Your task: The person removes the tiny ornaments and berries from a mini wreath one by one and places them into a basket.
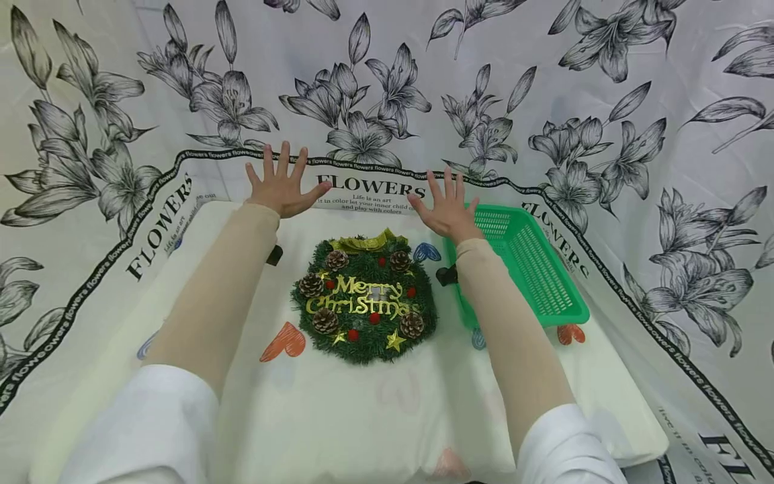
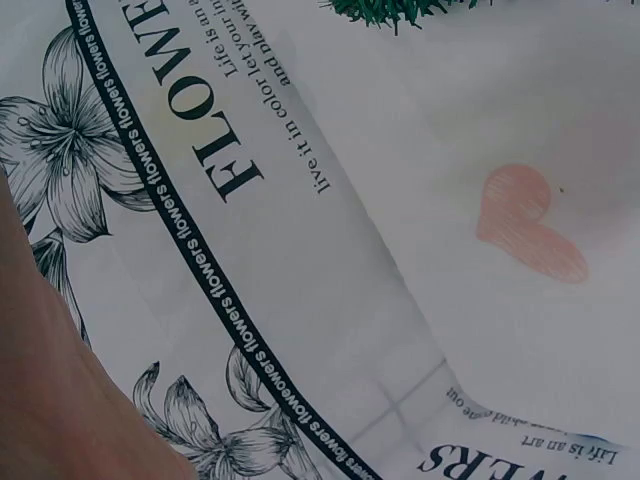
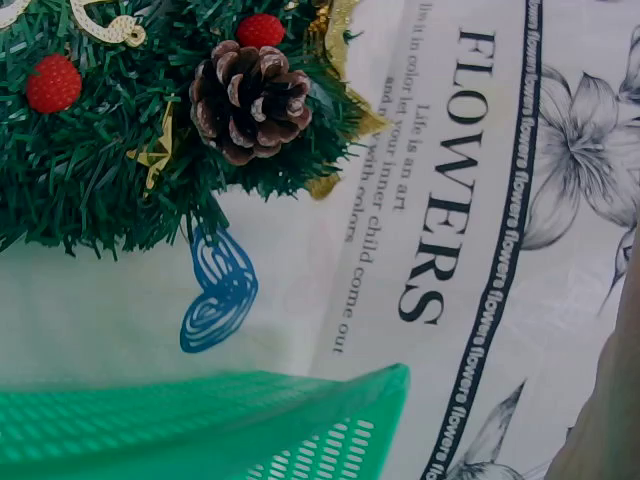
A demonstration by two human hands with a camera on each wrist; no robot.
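Note:
Both hands are held out with fingers spread, holding nothing. In the head view the left hand (image 1: 283, 185) is beyond the far left of a Christmas wreath (image 1: 369, 349). The right hand (image 1: 449, 210) is raised between the wreath and a green plastic basket (image 1: 544, 269), its forearm passing in front of the basket's near left side. Green tinsel, pinecones, red berries, gold stars, a gold bow and gold "Merry Christmas" lettering make up the wreath, which lies flat. Only a blurred edge of the left hand (image 2: 60, 370) shows in the left wrist view.
A white cloth printed with hearts covers the table (image 1: 338, 417). Behind and around it hangs a flower-printed curtain (image 1: 363, 87) with a black lettered band. In the right wrist view the basket's rim (image 3: 330, 385) stands close to the wreath (image 3: 110, 170).

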